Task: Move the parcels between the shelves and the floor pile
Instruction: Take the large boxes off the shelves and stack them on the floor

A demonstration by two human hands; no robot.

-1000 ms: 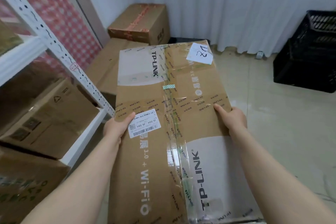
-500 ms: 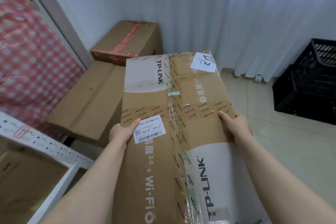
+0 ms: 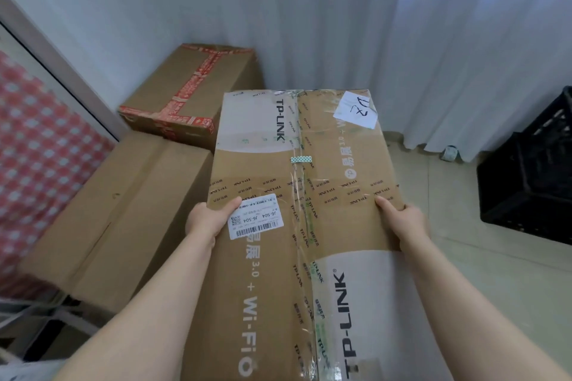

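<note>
The carry step was in hand: the TP-LINK carton [image 3: 297,241] hung in the air, held lengthwise away from the person, just to the right of the long flat carton [image 3: 123,210] that lay in the floor pile. In this view its left side hid that carton's right edge.

The left hand [image 3: 205,221] gripped the TP-LINK carton's left edge. Its thumb lay on top against the barcode label [image 3: 257,216], and its fingers were hidden underneath. The right hand [image 3: 405,219] gripped the opposite edge the same way, thumb on the taped top face and fingers wrapped out of sight below. Both hands looked clamped on the cardboard.

A red-taped carton [image 3: 192,93] sat at the far end of the long flat carton; whether it rested on it or behind it could not be told. A black crate [image 3: 532,182] stood well to the right of the long flat carton, across the tiled floor [image 3: 464,272].

Judging by this, the parcel was headed for the pile. The next move would call for lowering it level, either onto the long flat carton or onto the floor beside it. Its far end would have to stay clear of the red-taped carton, and the fingers would have to slip out from under before the weight settled.
</note>
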